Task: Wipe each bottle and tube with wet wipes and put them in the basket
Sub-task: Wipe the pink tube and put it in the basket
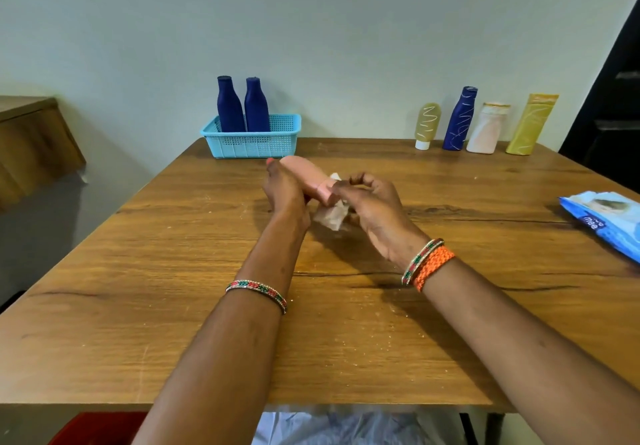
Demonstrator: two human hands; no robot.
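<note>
Wood-grain bench (173, 323), filling the lower and middle frame. Centre: pink bottle (306, 174), lying tilted above the bench, gripped around its body by the left hand (285, 191), fingers closed. Right hand (375, 209), fingers curled, pinches a crumpled wet wipe (330, 216) against the bottle's cap end (the wipe hangs below the cap). Upper centre-left, at the bench's far edge: light-blue perforated basket (252, 145) holding two dark-blue bottles (242, 105), upright, side by side. Upper right, in a row along the wall: olive tube (426, 126) standing on its white cap; dark-blue scribbled bottle (460, 119); white bottle (486, 129); yellow tube (531, 124). Right edge: blue wet-wipes pack (606, 219), lying flat, partly cut off.
</note>
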